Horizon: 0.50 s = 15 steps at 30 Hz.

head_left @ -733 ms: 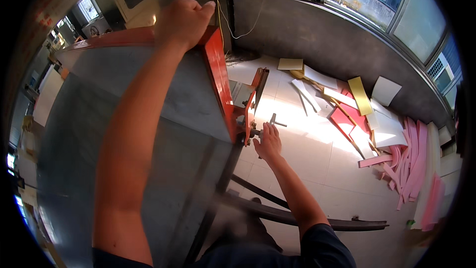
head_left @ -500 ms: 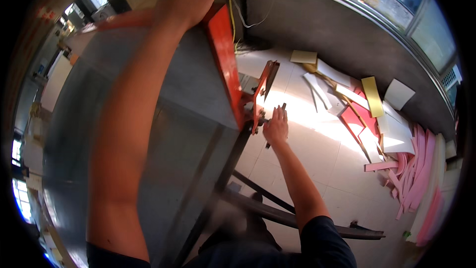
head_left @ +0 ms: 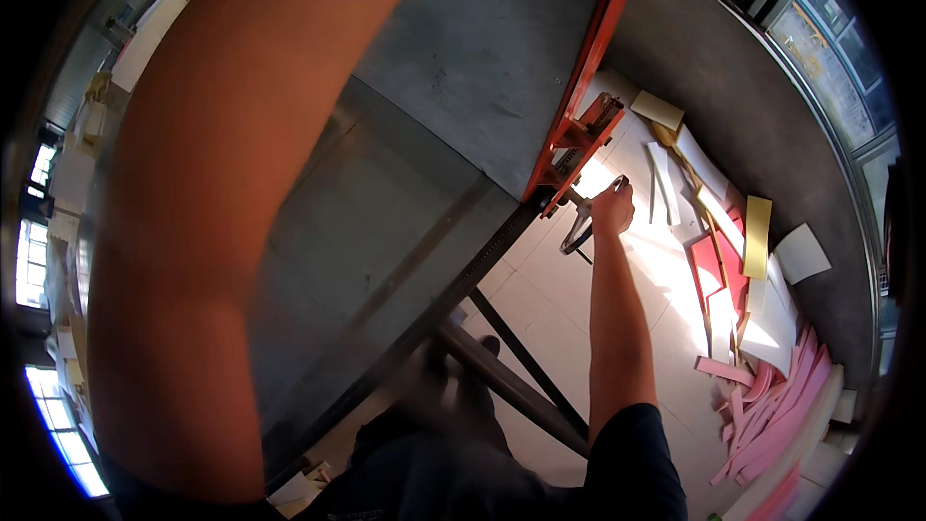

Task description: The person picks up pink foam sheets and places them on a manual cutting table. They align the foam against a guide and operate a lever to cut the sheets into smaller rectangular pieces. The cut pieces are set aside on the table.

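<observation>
My right hand is closed round the rim of a metal handwheel. The wheel sits on a short shaft at the side of a red metal frame, beside a toothed rack and a bracket. That frame edges a large grey metal plate, which stands over a grey metal table. My left forearm stretches across the left side, over the table and plate. The hand at its end lies beyond the upper edge, out of view.
Dark steel legs and a brace run below the table near my feet. On the tiled floor at right lie white, yellow and red board offcuts and a heap of pink strips. A dark wall panel stands behind them under windows.
My view has shifted, so the red frame appears farther right and my left hand has left the picture. My right hand's fingers, extended over the wheel before, now wrap round its rim.
</observation>
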Motion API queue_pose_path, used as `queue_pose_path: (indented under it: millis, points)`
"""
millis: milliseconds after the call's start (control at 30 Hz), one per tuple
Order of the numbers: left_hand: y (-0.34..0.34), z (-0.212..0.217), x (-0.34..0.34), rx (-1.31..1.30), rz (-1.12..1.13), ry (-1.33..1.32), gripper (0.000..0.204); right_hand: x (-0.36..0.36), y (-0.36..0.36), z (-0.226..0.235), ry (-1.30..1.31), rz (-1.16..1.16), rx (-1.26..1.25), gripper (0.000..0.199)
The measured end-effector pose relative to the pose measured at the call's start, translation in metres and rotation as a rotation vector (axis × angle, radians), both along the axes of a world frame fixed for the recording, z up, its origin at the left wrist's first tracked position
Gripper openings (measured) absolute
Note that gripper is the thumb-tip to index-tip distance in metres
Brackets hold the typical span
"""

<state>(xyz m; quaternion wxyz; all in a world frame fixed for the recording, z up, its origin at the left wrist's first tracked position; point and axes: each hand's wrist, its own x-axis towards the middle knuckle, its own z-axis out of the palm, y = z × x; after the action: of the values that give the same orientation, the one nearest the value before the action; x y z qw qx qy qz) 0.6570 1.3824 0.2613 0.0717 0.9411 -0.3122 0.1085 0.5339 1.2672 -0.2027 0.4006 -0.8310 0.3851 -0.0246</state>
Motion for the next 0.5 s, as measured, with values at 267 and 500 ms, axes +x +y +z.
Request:
queue_pose_path:
  millis: [267,500]
  points:
    - [0.047,0.001,-0.031,0.173,-0.028,-0.16,0.055,-0.111,0.065,-0.036,-0.291,-0.012,0.069,0.055]
    - [0.039,0.018,-0.1,0.21,-0.03,-0.141,0.039,-0.018,-0.006,-0.001,0.184,0.204,-0.117,0.041]
